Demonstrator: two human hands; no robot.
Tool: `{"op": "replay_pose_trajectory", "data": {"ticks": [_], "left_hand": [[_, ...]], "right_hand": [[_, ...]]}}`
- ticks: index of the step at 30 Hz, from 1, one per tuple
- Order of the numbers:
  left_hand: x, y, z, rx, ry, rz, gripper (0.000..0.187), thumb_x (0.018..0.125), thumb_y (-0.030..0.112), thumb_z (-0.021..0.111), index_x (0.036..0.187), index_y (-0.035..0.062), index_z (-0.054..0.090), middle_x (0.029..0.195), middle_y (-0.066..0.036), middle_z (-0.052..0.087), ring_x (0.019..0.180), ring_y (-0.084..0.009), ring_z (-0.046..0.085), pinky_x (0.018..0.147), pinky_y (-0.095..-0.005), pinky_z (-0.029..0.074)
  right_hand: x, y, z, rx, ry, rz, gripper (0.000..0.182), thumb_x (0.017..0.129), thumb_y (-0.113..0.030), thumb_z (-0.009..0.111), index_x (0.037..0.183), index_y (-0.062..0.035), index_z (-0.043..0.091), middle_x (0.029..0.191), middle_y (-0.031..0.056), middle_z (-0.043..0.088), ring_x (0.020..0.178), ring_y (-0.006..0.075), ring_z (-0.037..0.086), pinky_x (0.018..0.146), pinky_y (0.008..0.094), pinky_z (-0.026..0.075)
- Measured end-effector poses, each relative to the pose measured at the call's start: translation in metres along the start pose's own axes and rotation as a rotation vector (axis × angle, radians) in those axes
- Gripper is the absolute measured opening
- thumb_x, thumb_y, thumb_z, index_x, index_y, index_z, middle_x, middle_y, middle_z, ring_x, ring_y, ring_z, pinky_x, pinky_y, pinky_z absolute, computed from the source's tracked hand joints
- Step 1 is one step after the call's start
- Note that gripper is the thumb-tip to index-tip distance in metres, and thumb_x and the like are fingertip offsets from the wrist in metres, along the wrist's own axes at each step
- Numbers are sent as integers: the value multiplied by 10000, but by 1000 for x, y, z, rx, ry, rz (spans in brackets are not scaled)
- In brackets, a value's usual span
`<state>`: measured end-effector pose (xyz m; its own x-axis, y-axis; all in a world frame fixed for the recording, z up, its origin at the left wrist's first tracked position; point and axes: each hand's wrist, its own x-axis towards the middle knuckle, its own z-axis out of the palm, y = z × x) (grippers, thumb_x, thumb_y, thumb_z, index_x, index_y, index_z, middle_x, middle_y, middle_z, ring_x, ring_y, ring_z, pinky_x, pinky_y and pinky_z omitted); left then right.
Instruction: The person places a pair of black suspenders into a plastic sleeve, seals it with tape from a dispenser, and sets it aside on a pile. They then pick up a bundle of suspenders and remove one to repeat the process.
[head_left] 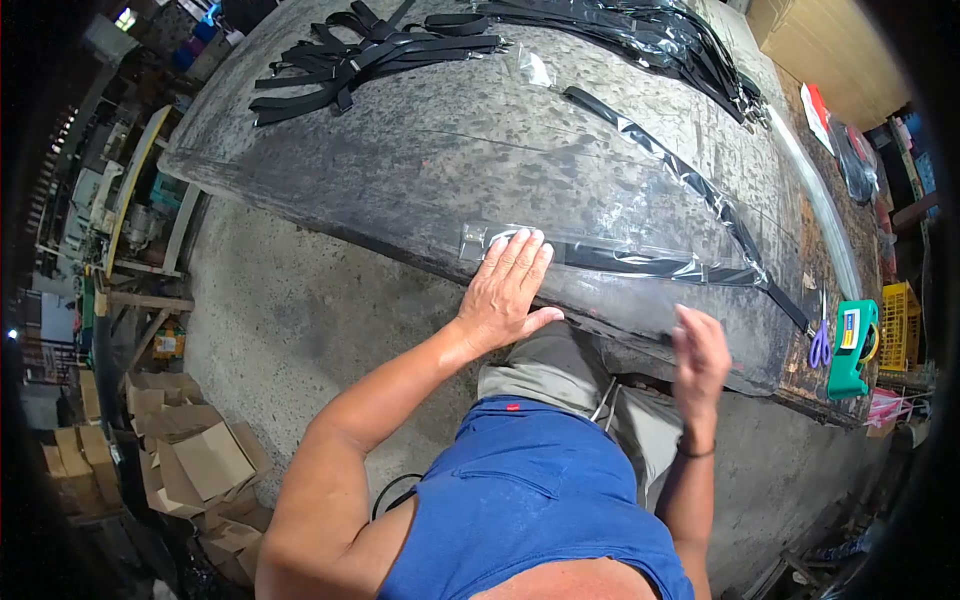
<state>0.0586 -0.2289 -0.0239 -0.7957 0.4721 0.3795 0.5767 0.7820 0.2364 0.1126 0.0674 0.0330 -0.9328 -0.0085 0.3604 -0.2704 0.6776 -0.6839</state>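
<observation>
1. Left hand [508, 290] flat, fingers spread, pressing the near end of a clear plastic sleeve [600, 255] holding a black strap [625, 262], at the bench [400, 160] edge.
2. Right hand [700, 352] open, blurred, gripping nothing, just below that edge.
3. Scissors [820, 345] and green tape dispenser [852, 345] farther right.

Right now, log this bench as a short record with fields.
left hand: left hand flat, palm down, pressing the near end of a bagged strap
right hand: right hand raised at the bench edge, blurred, holding nothing visible
strap: black, inside a clear sleeve, lying along the near edge of the bench
far side: loose strap pile; second bagged strap
right end: scissors beside a green tape dispenser
floor: cardboard boxes at left
</observation>
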Motion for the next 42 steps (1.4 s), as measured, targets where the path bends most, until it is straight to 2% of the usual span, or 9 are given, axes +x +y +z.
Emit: {"op": "replay_pose_trajectory", "data": {"ticks": [6,14,16,20,26,30,34,36,42], "left_hand": [[0,0,0,28,-19,11,894,804,563,676,1406,-43,415,1459,-244,413,1378,-402,372,1134,-531,279],[7,5,-11,41,-61,21,854,808,551,676,1382,-36,440,1443,-234,435,1368,-396,383,1118,-520,293],[14,6,-17,2,-66,57,851,779,510,717,1377,-30,448,1418,-247,456,1348,-412,394,1106,-515,299],[4,2,-3,73,-48,60,860,780,443,747,1406,-45,416,1463,-258,412,1386,-421,350,1132,-524,258],[-1,-4,6,104,-44,68,836,844,468,682,1439,-34,376,1502,-249,367,1410,-416,322,1146,-539,232],[-1,-3,6,142,-71,47,831,856,482,662,1440,-35,375,1511,-243,357,1418,-411,312,1156,-540,222],[-1,-2,6,136,-65,42,830,849,463,675,1441,-35,373,1514,-239,355,1422,-409,307,1161,-537,216],[-1,-3,7,129,-58,48,839,833,442,698,1443,-33,370,1515,-237,355,1424,-409,303,1164,-536,212],[-1,-1,6,118,-65,39,818,846,413,693,1455,-23,363,1524,-224,347,1434,-393,291,1173,-524,198]], "right_hand": [[-67,99,-127,27,485,391,179,980,-107,603,1119,-35,691,969,-15,637,769,40,545,641,185,450],[-120,166,-266,-26,756,491,248,1007,-183,568,1164,-13,658,1041,45,669,893,112,619,798,255,514],[-91,122,-267,-159,831,606,253,995,-181,581,1165,-10,657,1051,57,673,908,136,632,835,285,522],[-87,163,-323,127,986,495,221,953,-156,647,1076,28,654,817,14,592,683,89,549,621,251,490],[-49,206,-360,-99,765,752,182,922,-204,625,960,-44,702,716,-36,560,624,59,497,543,236,414],[-34,241,-380,-224,553,910,236,875,-231,664,976,-22,706,850,42,675,798,138,591,715,325,473],[-25,260,-389,-236,449,957,233,855,-223,681,962,-19,712,872,62,684,819,159,599,720,347,478],[-21,265,-392,-198,291,952,200,844,-202,687,924,-21,716,862,63,688,788,173,605,696,348,479],[-3,261,-395,-124,374,982,83,834,-107,674,842,-24,676,723,63,638,578,133,514,493,331,378]]}}
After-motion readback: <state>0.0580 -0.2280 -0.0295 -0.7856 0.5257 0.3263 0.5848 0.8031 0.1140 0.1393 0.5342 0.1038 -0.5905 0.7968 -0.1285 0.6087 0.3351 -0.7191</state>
